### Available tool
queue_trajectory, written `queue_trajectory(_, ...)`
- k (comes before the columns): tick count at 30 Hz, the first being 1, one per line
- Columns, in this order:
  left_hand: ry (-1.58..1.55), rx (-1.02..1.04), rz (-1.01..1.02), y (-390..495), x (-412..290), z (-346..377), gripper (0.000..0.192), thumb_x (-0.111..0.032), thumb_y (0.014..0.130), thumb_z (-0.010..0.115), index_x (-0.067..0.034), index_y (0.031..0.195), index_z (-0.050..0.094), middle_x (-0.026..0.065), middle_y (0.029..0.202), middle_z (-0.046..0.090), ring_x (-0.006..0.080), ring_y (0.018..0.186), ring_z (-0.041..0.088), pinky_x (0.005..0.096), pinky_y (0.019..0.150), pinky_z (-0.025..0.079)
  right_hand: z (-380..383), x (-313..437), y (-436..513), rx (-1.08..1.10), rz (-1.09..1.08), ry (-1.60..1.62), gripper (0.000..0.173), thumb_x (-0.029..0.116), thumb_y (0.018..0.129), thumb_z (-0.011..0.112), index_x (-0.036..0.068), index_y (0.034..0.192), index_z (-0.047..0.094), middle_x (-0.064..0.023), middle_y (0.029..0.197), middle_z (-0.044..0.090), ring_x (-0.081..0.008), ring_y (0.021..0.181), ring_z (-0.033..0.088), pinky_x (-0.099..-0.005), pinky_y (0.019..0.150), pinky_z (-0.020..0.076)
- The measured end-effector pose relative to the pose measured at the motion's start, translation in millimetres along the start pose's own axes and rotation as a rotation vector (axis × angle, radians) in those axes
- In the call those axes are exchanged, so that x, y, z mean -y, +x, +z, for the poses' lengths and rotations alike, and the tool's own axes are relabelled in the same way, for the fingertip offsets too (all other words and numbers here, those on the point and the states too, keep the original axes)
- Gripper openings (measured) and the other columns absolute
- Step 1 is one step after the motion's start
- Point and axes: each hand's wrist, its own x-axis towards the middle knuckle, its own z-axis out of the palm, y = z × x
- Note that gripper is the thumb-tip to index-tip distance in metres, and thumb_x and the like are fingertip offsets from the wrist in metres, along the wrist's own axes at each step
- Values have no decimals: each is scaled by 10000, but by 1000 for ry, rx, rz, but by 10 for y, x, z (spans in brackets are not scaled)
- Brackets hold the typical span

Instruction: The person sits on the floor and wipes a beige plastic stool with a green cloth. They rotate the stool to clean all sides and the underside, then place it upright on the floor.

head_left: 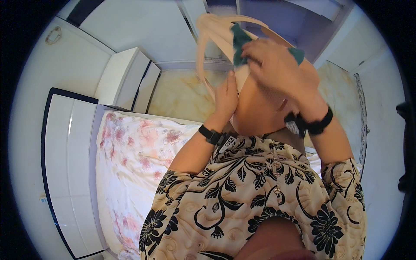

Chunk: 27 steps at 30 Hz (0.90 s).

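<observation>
A tan leather-like handbag (260, 110) rests tilted against my lap, its long strap (202, 48) looping out at the far left. My left hand (227, 97) grips the bag's left edge, thumb along the pale rim. Across the bag's upper part lies my right hand (276, 66), slightly blurred, holding a dark green cloth (241, 42) against it. Cloth sticks out on both sides of that hand. The palm and most of the cloth under it are hidden, as is the bag's underside.
A bed with a floral sheet (139, 156) is at the left, its white headboard (70, 162) beyond. A white bedside cabinet (123, 81) stands by the wall. Past the bag are marbled floor tiles (182, 94) and an open wardrobe (279, 22). Each wrist wears a black strap with a tag.
</observation>
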Motion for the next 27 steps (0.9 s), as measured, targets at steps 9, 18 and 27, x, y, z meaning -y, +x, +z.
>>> queue_trajectory(9,-54,35,-87,-132,-9,7,521,-357,1130,381,61,1006,667,104,647,549,193,665,545,383,836,481,-81,-413,118,129,232,65,419,233,976,483,22,1292,659,-268,1168,692,-452,1087,648,-460,957,516)
queue_trajectory(18,-244,-16,-43,-421,-18,-92,495,-322,1125,415,34,842,612,151,654,551,214,607,488,395,598,432,-238,235,-121,-81,186,13,289,84,967,517,-3,1215,640,-257,1154,679,-433,1066,650,-475,916,531)
queue_trajectory(27,-119,-42,51,-177,23,-23,428,-300,1103,487,46,896,631,166,731,621,230,688,579,386,639,452,14,538,-351,-189,-165,-106,297,52,817,637,-26,1104,644,-197,1211,678,-394,1208,621,-499,1063,461)
